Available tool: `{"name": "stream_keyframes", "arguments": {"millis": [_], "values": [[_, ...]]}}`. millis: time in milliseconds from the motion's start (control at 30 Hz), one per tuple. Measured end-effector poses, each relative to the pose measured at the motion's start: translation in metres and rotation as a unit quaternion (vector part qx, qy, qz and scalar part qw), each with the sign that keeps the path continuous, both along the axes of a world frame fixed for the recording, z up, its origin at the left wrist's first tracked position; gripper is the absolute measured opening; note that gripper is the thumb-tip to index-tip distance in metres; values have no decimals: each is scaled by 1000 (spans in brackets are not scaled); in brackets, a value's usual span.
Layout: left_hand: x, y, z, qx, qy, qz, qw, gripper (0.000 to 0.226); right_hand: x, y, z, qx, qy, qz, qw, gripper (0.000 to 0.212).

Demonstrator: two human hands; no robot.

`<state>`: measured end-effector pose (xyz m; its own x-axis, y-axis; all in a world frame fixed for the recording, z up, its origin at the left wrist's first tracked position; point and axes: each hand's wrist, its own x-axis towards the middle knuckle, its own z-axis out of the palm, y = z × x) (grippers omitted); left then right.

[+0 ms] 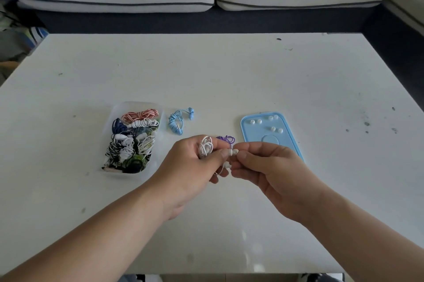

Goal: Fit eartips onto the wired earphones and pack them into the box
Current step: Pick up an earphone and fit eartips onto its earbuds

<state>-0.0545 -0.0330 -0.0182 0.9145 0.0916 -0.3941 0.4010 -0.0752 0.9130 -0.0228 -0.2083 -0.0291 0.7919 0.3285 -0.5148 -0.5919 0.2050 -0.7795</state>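
Both hands are up over the near middle of the white table (229, 70), meeting fingertip to fingertip. The left hand (192, 167) has its fingers curled round a loose coil of the white earphones (205, 147), thumb pressed on top. The right hand (270, 167) comes in from three o'clock, thumb and forefinger narrowed to a pinch on one earbud (234, 151); whether a tip sits on it is too small to tell. The second earbud (227, 165) dangles just below, between the two hands. At nine o'clock from the hands stands the clear box (135, 104), stuffed with coiled earphones in red-striped, white, navy and green. At eleven o'clock, just beside the box, lie the blue earphones (180, 120). Peeking out at twelve o'clock behind the fingers, the purple earphones (226, 139). At one o'clock lies the blue lid (254, 132), with loose white eartips (252, 122) scattered on it.
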Motion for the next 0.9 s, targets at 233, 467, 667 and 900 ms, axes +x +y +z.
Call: {"name": "stream_keyframes", "arguments": {"millis": [233, 467, 667, 900], "values": [[-14, 0, -8, 9, 23, 14, 1000, 10, -8, 0, -9, 0, 19, 16, 1000, 15], [-15, 2, -11, -10, 49, -4, 999, 13, -1, -3, -13, 17, 68, 67, 995, 21], [-15, 5, -12, -32, 54, -13, 998, 19, 4, -6, -12, 31, 98, 93, 990, 22], [-13, 3, -9, -41, 39, -7, 998, 23, 9, -10, -9, 35, 85, 122, 988, 22]]}}
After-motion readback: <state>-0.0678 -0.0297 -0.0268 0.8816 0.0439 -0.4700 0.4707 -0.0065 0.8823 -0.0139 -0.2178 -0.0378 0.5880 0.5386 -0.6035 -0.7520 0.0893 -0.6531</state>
